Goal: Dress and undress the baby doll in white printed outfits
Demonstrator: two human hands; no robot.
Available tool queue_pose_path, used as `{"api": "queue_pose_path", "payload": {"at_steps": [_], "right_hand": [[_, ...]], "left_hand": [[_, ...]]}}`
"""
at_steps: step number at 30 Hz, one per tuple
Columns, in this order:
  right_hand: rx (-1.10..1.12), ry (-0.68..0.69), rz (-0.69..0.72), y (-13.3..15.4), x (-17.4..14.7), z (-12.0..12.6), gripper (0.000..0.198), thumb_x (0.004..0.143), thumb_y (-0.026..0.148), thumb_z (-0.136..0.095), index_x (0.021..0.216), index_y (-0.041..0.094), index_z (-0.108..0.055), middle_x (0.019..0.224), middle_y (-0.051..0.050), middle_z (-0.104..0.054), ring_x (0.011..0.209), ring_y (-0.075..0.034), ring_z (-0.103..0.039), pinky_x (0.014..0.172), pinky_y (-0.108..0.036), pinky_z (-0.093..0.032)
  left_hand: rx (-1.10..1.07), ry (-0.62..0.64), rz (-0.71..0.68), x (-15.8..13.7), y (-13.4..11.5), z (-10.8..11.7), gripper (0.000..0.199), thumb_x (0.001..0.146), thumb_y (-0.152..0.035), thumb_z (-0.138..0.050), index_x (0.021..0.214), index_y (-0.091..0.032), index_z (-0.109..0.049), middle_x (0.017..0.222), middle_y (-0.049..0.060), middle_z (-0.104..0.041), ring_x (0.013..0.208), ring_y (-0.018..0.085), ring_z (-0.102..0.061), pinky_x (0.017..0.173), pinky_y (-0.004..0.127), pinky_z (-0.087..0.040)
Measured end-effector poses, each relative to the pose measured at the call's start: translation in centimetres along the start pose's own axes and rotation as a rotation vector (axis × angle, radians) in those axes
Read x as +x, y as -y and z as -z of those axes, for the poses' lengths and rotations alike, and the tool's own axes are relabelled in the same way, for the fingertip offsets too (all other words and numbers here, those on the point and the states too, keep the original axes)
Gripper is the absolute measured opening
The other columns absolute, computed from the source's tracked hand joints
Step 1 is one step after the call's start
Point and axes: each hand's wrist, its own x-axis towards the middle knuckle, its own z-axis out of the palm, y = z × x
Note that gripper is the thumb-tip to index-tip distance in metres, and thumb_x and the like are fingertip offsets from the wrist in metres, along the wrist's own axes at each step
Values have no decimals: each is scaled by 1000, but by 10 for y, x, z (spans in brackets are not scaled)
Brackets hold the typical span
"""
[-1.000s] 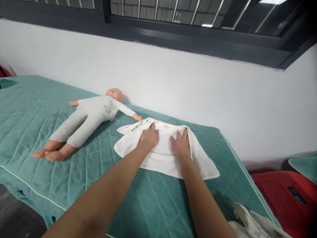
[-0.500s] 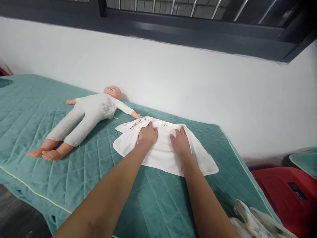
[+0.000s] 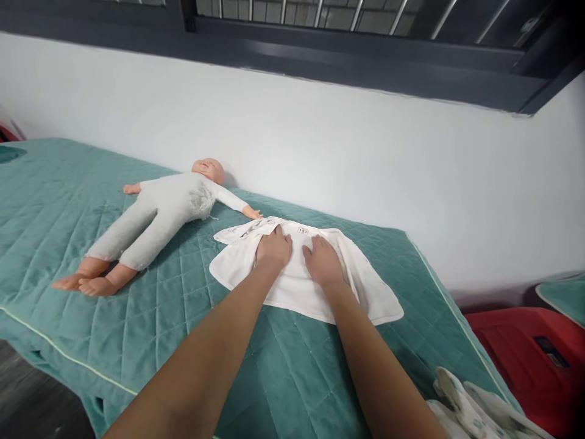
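A small white baby top (image 3: 301,286) lies spread on the green quilted cover, its front panels folded outward and a little printed label near the neck. My left hand (image 3: 274,247) rests on its left half, fingers stretched out and the tips by the folded printed edge. My right hand (image 3: 323,259) lies on the inside of the cloth near the right panel, fingers apart. Neither hand grips the cloth visibly. To the left, a baby doll (image 3: 171,198) with a white cloth body lies on its back, one hand close to the top's upper left corner.
The green quilted cover (image 3: 274,372) drapes over the table against a white wall (image 3: 320,140). Several folded printed cloths (image 3: 470,405) sit at the lower right. A red chair (image 3: 516,353) stands beyond the right edge. A dark barred window frame (image 3: 320,52) runs above.
My right hand has moved left over the cloth, away from the right panel's edge. My left hand has stayed nearly in place. The doll has not moved.
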Motion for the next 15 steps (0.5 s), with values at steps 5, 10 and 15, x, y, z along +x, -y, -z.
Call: {"api": "queue_pose_path", "payload": {"at_steps": [5, 10, 15], "right_hand": [[-60, 23, -124, 19, 18, -5, 48, 94, 37, -41, 121, 1, -56, 132, -33, -53, 130, -38, -45, 106, -50, -32], [-48, 14, -143, 23, 24, -16, 55, 96, 39, -36, 137, 3, -45, 154, -30, -27, 144, -37, -25, 113, -50, -21], [-23, 24, -95, 10, 25, -18, 61, 96, 43, -32, 144, 5, -38, 160, -22, -17, 149, -32, -13, 115, -49, -19]], "left_hand": [[8, -3, 11, -1, -1, 2, 48, 96, -41, -30, 128, -10, -49, 132, 21, -59, 128, 32, -52, 105, 42, -40], [20, -17, 34, -2, -1, 2, 50, 96, -41, -29, 130, -10, -47, 134, 21, -58, 131, 32, -49, 105, 42, -40], [25, -11, 55, -2, -2, 4, 51, 97, -41, -29, 131, -9, -47, 133, 21, -59, 127, 32, -52, 104, 42, -40]]}}
